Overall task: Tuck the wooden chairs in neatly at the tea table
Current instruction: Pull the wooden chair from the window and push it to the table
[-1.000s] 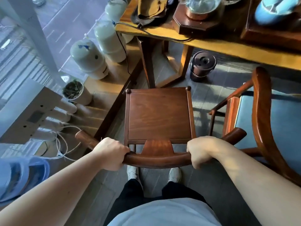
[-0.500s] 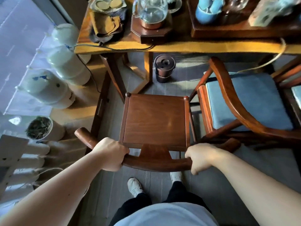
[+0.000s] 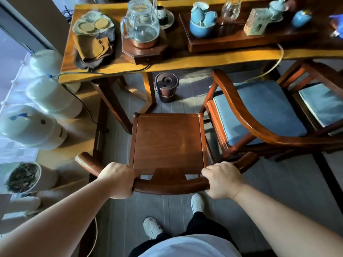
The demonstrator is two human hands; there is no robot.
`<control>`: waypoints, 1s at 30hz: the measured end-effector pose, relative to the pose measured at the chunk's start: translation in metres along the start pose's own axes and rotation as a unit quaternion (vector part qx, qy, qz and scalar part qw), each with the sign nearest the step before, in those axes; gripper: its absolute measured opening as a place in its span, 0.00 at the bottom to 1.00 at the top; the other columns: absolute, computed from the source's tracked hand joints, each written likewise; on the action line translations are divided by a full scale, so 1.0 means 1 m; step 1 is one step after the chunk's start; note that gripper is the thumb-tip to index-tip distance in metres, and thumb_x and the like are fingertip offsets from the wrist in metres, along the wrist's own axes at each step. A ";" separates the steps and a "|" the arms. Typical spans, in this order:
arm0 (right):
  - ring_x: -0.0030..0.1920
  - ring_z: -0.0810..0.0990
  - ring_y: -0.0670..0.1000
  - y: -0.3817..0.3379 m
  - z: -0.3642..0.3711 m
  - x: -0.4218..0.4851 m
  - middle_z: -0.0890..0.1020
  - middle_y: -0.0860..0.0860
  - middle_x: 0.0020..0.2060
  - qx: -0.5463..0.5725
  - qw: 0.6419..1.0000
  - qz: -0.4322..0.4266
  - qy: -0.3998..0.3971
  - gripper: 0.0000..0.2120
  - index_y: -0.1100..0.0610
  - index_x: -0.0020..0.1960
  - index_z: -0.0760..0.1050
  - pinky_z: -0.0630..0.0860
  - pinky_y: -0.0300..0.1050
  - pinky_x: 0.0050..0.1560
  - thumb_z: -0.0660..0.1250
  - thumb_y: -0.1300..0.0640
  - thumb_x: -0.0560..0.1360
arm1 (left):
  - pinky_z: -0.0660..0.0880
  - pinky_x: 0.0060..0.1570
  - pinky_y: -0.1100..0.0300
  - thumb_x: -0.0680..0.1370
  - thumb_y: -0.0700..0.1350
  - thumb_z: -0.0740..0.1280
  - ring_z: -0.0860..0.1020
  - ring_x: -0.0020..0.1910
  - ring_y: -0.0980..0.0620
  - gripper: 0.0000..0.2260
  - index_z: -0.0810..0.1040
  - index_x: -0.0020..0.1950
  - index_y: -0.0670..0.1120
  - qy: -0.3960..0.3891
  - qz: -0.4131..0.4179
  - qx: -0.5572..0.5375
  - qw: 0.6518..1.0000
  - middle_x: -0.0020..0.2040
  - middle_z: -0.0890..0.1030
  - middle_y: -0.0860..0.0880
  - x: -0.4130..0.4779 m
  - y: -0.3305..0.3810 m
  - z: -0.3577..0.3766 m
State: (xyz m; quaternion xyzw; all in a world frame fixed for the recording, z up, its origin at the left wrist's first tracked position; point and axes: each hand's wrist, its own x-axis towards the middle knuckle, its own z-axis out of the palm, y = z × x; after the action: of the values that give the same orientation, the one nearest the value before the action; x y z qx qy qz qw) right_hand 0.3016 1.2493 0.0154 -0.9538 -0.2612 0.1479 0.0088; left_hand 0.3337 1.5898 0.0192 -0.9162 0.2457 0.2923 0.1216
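Observation:
A dark wooden chair (image 3: 168,140) with a bare square seat stands in front of me, its front edge close to the tea table's leg. My left hand (image 3: 118,179) and my right hand (image 3: 221,179) both grip its curved back rail, one at each side of the splat. The yellow-topped tea table (image 3: 194,59) runs across the top of the view. To the right stands a second wooden chair with a blue cushion (image 3: 259,110), part under the table, and a third cushioned chair (image 3: 319,102) shows at the far right.
A dark lidded bucket (image 3: 166,87) sits on the floor under the table ahead of the chair. White water tanks (image 3: 33,127) and a potted plant (image 3: 24,178) line the left side. A glass kettle (image 3: 141,25) and blue cups (image 3: 202,21) stand on the table. My feet are behind the chair.
The chair has slid forward towards the table and beside the cushioned chair. More of the tabletop has come into view. Both hands keep their grip on the back rail.

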 end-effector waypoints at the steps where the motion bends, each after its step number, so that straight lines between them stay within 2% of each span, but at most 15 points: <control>1: 0.36 0.81 0.53 0.006 -0.001 0.002 0.81 0.47 0.34 -0.007 1.000 -0.007 -0.002 0.11 0.50 0.39 0.76 0.73 0.46 0.38 0.69 0.43 0.63 | 0.76 0.34 0.59 0.66 0.51 0.61 0.74 0.28 0.57 0.07 0.75 0.42 0.59 0.000 0.002 -0.003 1.000 0.28 0.75 0.56 0.003 0.001 -0.001; 6: 0.43 0.81 0.54 0.056 -0.026 0.021 0.82 0.47 0.41 -0.043 0.996 0.019 -0.078 0.13 0.49 0.42 0.72 0.71 0.48 0.45 0.65 0.41 0.63 | 0.68 0.27 0.60 0.63 0.55 0.59 0.75 0.28 0.51 0.11 0.76 0.41 0.55 0.033 0.022 0.006 0.999 0.28 0.73 0.54 0.030 0.020 -0.026; 10: 0.46 0.80 0.55 0.068 -0.040 0.043 0.82 0.48 0.41 -0.043 0.990 0.058 -0.120 0.12 0.49 0.44 0.74 0.72 0.49 0.50 0.67 0.45 0.64 | 0.67 0.26 0.61 0.61 0.62 0.60 0.74 0.28 0.53 0.15 0.75 0.42 0.57 0.050 0.034 0.009 0.998 0.28 0.72 0.56 0.054 0.013 -0.044; 15: 0.39 0.78 0.55 0.057 -0.049 0.060 0.76 0.48 0.34 -0.033 0.988 0.064 -0.136 0.07 0.49 0.39 0.71 0.71 0.49 0.42 0.66 0.49 0.65 | 0.66 0.26 0.61 0.61 0.68 0.55 0.73 0.28 0.56 0.21 0.74 0.43 0.58 0.062 0.041 0.030 0.997 0.28 0.72 0.58 0.061 -0.012 -0.053; 17: 0.36 0.76 0.55 0.056 -0.048 0.064 0.75 0.48 0.32 -0.031 0.989 0.051 -0.133 0.08 0.49 0.38 0.69 0.74 0.48 0.41 0.66 0.48 0.66 | 0.61 0.25 0.61 0.60 0.68 0.52 0.68 0.25 0.60 0.17 0.71 0.39 0.60 0.058 0.035 0.030 0.997 0.27 0.70 0.59 0.062 -0.019 -0.055; 20: 0.33 0.74 0.54 0.060 -0.045 0.072 0.72 0.47 0.30 -0.042 0.991 0.017 -0.128 0.11 0.49 0.37 0.67 0.74 0.47 0.35 0.66 0.45 0.67 | 0.65 0.26 0.61 0.61 0.64 0.53 0.70 0.26 0.60 0.11 0.69 0.36 0.60 0.053 0.014 0.026 0.998 0.27 0.72 0.58 0.066 -0.025 -0.057; 23: 0.34 0.74 0.54 0.072 -0.049 0.079 0.73 0.47 0.32 -0.049 0.991 0.009 -0.122 0.11 0.48 0.38 0.68 0.74 0.47 0.36 0.67 0.43 0.68 | 0.67 0.28 0.61 0.56 0.68 0.50 0.72 0.28 0.59 0.17 0.69 0.34 0.61 0.055 -0.004 -0.005 0.998 0.28 0.73 0.59 0.069 -0.019 -0.061; 25: 0.34 0.74 0.53 0.080 -0.052 0.082 0.74 0.47 0.33 -0.053 0.990 0.012 -0.127 0.11 0.48 0.40 0.70 0.74 0.47 0.36 0.67 0.42 0.68 | 0.65 0.28 0.61 0.56 0.67 0.51 0.72 0.29 0.58 0.21 0.74 0.39 0.60 0.072 -0.007 -0.012 0.997 0.28 0.73 0.59 0.073 -0.014 -0.063; 27: 0.35 0.75 0.52 0.088 -0.053 0.085 0.76 0.47 0.34 -0.057 0.989 0.013 -0.139 0.11 0.48 0.41 0.70 0.75 0.47 0.36 0.68 0.42 0.68 | 0.62 0.26 0.61 0.54 0.69 0.48 0.71 0.28 0.58 0.26 0.75 0.41 0.59 0.080 -0.006 -0.011 0.997 0.28 0.72 0.59 0.077 -0.010 -0.067; 30: 0.34 0.76 0.51 0.090 -0.051 0.086 0.75 0.46 0.32 -0.052 0.989 0.021 -0.137 0.11 0.48 0.40 0.70 0.75 0.46 0.36 0.68 0.44 0.68 | 0.62 0.25 0.61 0.54 0.69 0.48 0.70 0.27 0.60 0.24 0.72 0.39 0.60 0.060 -0.006 -0.009 0.998 0.28 0.72 0.59 0.079 -0.011 -0.069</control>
State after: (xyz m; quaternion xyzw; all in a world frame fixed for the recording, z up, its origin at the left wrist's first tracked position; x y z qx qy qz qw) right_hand 0.4316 1.2179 0.0316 -0.9289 -0.2476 0.2635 -0.0797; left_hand 0.4286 1.5437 0.0281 -0.9346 0.2442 0.2384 0.1000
